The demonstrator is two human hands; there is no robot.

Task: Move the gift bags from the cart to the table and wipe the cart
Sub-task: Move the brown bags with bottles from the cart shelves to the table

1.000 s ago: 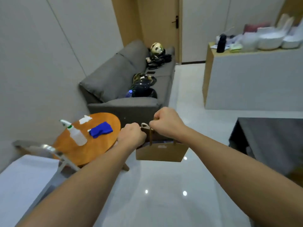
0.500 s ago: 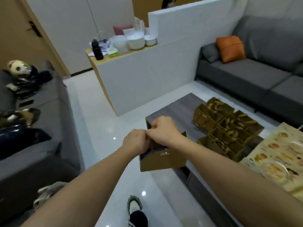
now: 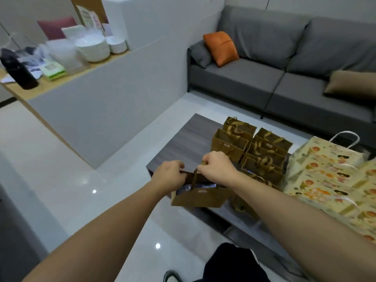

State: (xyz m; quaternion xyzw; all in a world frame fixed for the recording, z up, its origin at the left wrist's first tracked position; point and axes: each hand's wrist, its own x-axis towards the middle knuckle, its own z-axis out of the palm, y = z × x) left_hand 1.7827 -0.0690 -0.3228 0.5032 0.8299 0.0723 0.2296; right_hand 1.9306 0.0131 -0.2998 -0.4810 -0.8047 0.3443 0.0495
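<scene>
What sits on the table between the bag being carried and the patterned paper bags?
In the head view, a cluster of brown gift bags stands on the table, between the held bag and the patterned bags.

bare table [image 3: 183, 147] left half, gift bags [image 3: 252, 151] crowding right

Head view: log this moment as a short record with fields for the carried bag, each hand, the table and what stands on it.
carried bag: brown gift bag, held in the air over the table's near corner
left hand: left hand grips the bag's top edge
right hand: right hand grips the handle
table: dark coffee table, far left part bare
on table: cluster of brown gift bags; printed paper bags to their right
behind: grey sofa with orange cushion
</scene>
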